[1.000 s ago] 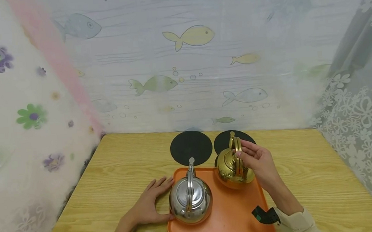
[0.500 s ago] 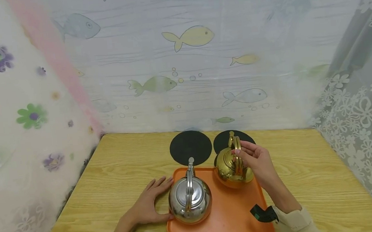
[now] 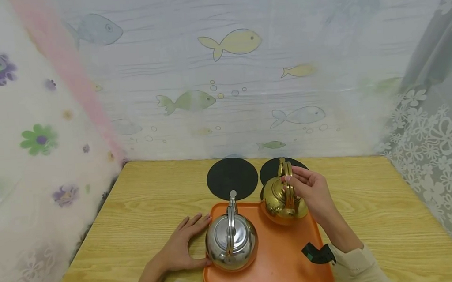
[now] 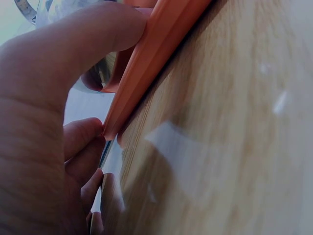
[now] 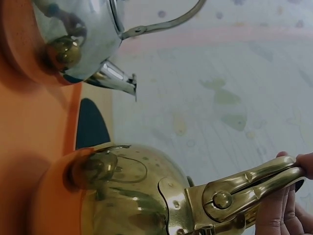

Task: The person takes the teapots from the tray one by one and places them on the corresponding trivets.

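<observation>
A gold kettle point(image 3: 283, 200) is at the back right corner of the orange tray point(image 3: 275, 261), overlapping it in the head view. My right hand point(image 3: 311, 189) grips the top of its upright handle between thumb and fingers; the right wrist view shows that handle point(image 5: 254, 188) close up. A silver kettle point(image 3: 232, 242) stands upright on the tray's left half, spout to the back. My left hand point(image 3: 180, 251) lies at the tray's left side, fingers spread and extended. In the left wrist view its thumb point(image 4: 117, 24) touches the tray rim point(image 4: 146, 63), and a fingertip meets the rim farther along.
Two round black mats lie at the back of the wooden table point(image 3: 151, 200): the left mat point(image 3: 232, 179) in full view, the right mat point(image 3: 268, 171) partly behind the gold kettle. A fish-patterned curtain point(image 3: 222, 92) hangs behind the table, and flowered cloth point(image 3: 41, 173) flanks the left.
My right hand and the gold kettle have shifted slightly up in the head view, away from the tray's front. The left hand, silver kettle and tray look the same.
</observation>
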The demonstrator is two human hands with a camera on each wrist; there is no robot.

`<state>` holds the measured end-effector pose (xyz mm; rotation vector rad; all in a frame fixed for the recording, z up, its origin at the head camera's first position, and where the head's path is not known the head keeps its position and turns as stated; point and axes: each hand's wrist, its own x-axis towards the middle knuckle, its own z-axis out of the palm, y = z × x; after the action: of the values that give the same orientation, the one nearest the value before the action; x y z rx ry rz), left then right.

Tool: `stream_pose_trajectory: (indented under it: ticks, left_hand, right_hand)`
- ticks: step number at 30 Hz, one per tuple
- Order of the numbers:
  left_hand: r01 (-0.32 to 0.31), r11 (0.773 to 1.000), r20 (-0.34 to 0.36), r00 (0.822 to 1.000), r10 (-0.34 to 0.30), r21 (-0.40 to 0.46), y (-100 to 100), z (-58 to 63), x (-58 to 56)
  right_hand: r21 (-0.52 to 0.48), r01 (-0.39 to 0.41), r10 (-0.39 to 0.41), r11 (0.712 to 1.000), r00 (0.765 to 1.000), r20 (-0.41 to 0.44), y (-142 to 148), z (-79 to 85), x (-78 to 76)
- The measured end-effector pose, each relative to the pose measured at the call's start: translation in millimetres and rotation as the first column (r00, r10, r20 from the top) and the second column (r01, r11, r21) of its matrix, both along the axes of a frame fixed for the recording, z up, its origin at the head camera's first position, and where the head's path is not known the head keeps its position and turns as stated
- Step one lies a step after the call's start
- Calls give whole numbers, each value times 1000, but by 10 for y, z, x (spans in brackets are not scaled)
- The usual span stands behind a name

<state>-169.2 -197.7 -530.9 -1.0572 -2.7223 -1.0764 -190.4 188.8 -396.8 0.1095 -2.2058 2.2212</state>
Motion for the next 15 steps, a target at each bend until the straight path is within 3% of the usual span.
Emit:
stream_pose_trajectory:
  ticks: [15]
  left_hand:
    - [-1,1000,7,1000,1,0,0,-1,-16]
  right_hand:
    - [-4,35,-35,999,999,-7,7,-13,-111]
